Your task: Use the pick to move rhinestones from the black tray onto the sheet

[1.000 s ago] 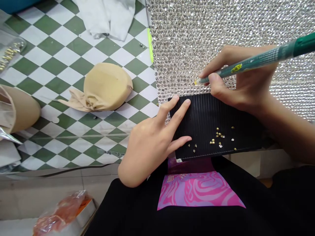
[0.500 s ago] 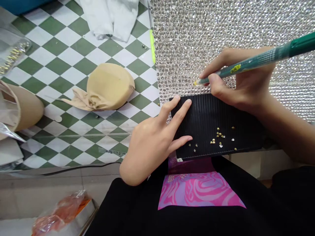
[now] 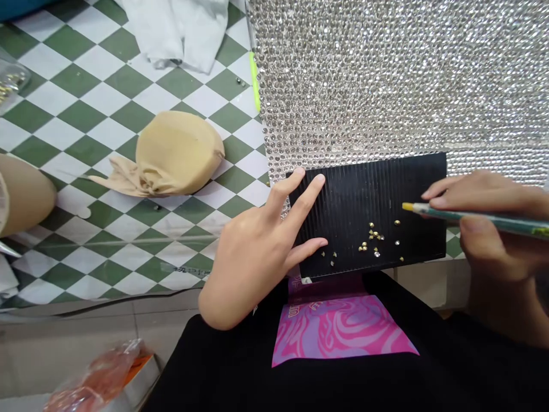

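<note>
A black ribbed tray (image 3: pixel 355 194) lies at the table's near edge, with several small gold studs (image 3: pixel 372 239) scattered on it. My left hand (image 3: pixel 261 252) rests flat on the tray's left end, fingers spread. My right hand (image 3: pixel 493 229) pinches a green pen-like tool (image 3: pixel 472 217); its yellow tip hovers just above the studs at the tray's right side. Behind the tray spreads a sheet covered in silver rhinestones (image 3: pixel 386 74).
On the green and white checked tablecloth (image 3: pixel 86 114) lie a beige fabric pad (image 3: pixel 175 151), white cloth (image 3: pixel 171 28) and a clear bag of studs (image 3: pixel 11 86). A neon yellow pen (image 3: pixel 255 86) lies by the sheet's edge. An orange packet (image 3: pixel 98 380) sits low left.
My right hand has drawn the green tool back from the rhinestone sheet and down to the right, over the tray's studs. My left hand has stayed on the tray.
</note>
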{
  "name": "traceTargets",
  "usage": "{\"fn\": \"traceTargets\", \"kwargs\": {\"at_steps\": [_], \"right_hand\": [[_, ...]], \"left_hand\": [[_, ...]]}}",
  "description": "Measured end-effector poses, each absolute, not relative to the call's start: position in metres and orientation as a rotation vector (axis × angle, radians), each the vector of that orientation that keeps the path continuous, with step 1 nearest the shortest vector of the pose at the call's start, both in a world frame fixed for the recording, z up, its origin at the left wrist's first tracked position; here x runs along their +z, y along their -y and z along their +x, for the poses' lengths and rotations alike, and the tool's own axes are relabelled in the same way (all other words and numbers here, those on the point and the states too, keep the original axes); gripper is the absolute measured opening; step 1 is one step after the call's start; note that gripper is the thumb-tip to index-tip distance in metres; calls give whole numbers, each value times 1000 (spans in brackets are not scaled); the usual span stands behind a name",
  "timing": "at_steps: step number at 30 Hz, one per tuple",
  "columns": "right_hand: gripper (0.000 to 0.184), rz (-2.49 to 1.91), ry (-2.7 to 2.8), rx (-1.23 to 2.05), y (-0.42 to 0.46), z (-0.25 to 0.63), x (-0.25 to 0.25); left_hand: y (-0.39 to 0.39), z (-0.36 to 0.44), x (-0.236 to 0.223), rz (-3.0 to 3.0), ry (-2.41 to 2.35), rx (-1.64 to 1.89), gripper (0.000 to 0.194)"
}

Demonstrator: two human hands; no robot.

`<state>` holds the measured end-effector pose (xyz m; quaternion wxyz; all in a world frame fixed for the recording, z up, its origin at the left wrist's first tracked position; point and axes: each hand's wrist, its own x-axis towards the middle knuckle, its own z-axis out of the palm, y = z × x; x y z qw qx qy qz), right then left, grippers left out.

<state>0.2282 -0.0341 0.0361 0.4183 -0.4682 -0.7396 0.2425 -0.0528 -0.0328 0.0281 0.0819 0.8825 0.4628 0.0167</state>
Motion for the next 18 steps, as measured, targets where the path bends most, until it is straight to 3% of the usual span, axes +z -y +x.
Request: {"fn": "traceTargets", "kwargs": {"at_steps": [7, 18], "right_hand": [[56, -1023, 1947, 789, 64, 233, 22], [53, -1046, 1916, 735, 67, 226, 18]], "left_hand": [[34, -53, 27, 2645, -1389, 45, 64], [34, -53, 26, 2607, -1431, -47, 67]]}}
